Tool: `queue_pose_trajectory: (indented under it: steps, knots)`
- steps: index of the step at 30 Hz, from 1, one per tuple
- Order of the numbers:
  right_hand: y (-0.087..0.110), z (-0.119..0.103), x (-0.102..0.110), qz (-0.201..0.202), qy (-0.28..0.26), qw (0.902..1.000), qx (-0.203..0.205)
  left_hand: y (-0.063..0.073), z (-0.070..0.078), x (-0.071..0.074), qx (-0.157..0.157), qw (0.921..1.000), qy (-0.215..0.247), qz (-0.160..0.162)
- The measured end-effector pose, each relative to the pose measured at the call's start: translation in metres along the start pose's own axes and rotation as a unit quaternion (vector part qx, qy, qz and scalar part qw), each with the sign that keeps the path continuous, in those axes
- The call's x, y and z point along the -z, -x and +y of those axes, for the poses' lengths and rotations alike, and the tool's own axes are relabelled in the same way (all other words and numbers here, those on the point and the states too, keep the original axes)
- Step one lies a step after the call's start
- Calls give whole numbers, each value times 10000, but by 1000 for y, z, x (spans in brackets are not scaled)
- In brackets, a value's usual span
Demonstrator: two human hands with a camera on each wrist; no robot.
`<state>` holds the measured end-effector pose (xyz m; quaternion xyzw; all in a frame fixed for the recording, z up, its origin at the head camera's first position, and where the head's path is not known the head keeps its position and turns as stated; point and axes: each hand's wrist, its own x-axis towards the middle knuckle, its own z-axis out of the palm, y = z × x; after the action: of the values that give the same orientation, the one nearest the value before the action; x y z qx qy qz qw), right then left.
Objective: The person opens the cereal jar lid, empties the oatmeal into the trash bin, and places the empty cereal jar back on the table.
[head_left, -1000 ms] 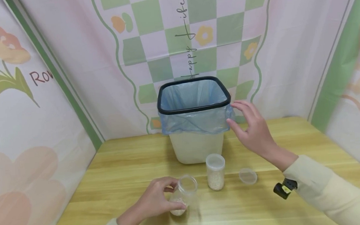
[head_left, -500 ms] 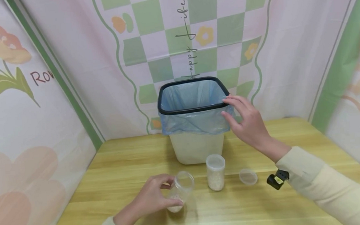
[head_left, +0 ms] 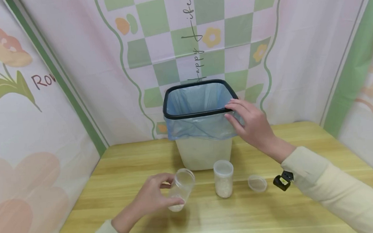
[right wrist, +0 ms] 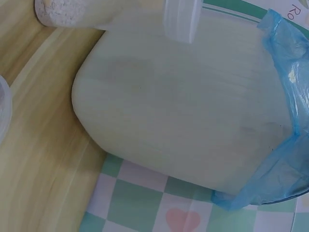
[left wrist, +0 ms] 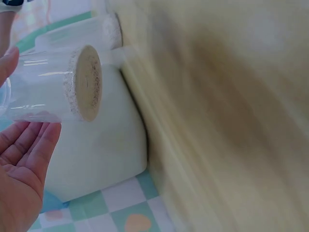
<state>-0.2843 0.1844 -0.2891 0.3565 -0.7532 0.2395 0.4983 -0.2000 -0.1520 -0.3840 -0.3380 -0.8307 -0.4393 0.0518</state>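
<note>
Left hand [head_left: 156,195] gripping tilted open jar [head_left: 183,186], right hand [head_left: 254,124] half-spread at right of bin [head_left: 204,152] top, lidded jar [head_left: 224,181] obstructing near side, loose lid [head_left: 257,183] right.

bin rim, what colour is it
The bin rim is black; it shows best in the head view.

One high, wide view; two close ones turned sideways.
The head camera looks forward and down from above, across the tabletop [head_left: 128,166] to the bin [head_left: 204,152] and checkered cloth [head_left: 186,41] behind. The left wrist camera sits close to the tilted jar [left wrist: 43,87], tabletop along its right; the right wrist camera, rolled the opposite way, faces the bin's side up close. All three share bin, cloth and standing jar [head_left: 224,185].
</note>
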Motion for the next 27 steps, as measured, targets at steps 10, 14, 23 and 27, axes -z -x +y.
queue_pose_trajectory:
  steps: [10,14,23,27]
  knots:
    - [-8,8,1,-71,152,9992,365,-14,9,27,-95,9990,-388,216]
    - [-9,14,2,-126,133,9978,644,-21,15,41,-168,9976,-547,380]
    - [-17,18,7,-135,181,9956,915,-39,28,72,-412,9928,-791,798]
    - [-20,17,8,-129,167,9962,848,-47,36,87,-483,9903,-960,884]
